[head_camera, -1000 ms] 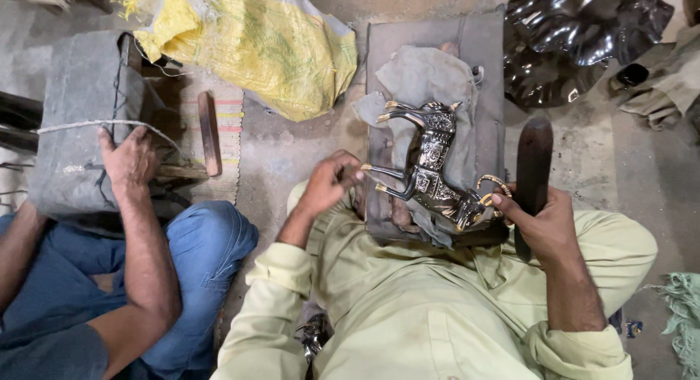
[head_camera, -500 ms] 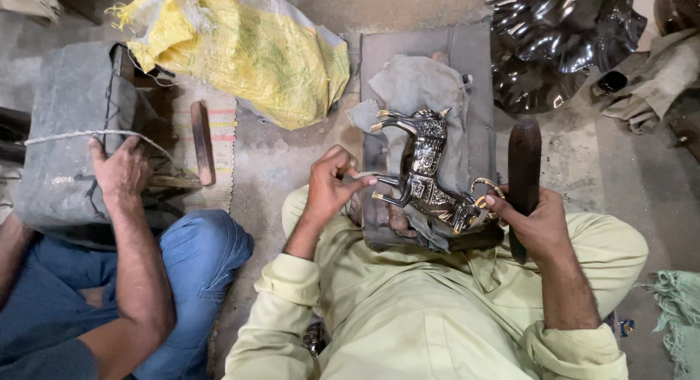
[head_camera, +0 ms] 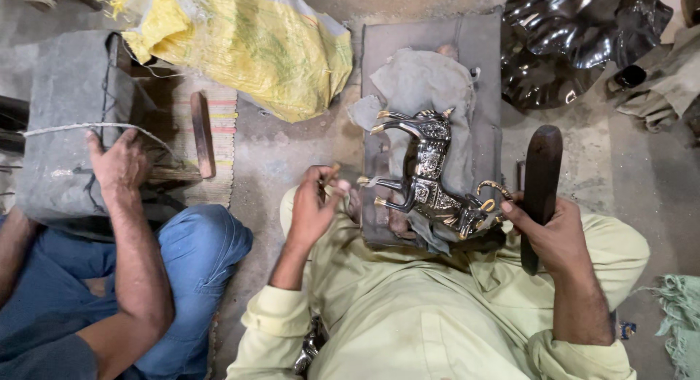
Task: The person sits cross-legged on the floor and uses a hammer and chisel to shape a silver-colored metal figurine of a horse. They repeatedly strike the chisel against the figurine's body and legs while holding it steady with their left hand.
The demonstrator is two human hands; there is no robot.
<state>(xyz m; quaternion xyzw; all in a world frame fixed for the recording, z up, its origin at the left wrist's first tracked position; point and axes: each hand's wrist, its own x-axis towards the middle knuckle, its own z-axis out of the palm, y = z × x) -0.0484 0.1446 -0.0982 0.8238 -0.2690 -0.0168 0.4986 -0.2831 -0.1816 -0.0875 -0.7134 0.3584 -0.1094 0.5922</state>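
Note:
A shiny dark metal horse figurine (head_camera: 430, 172) with gold hooves lies on its side on a grey cloth (head_camera: 423, 81) over a dark block (head_camera: 481, 44). My left hand (head_camera: 313, 208) is closed around a thin tool (head_camera: 332, 173), right beside the horse's lower legs. My right hand (head_camera: 550, 230) grips a dark wooden mallet (head_camera: 543, 168), held upright next to the horse's head. Both my sleeves are pale green.
Another person in blue jeans (head_camera: 182, 256) sits at my left, one hand (head_camera: 120, 165) on a grey wrapped block tied with cord (head_camera: 65, 110). A yellow sack (head_camera: 248, 44), a wooden stick (head_camera: 202, 132), shiny dark metal sheets (head_camera: 576, 37) and a green rag (head_camera: 678, 314) lie around.
My left hand has drawn back slightly toward me from the horse's legs. The right hand and mallet have barely moved. The view has shifted a little.

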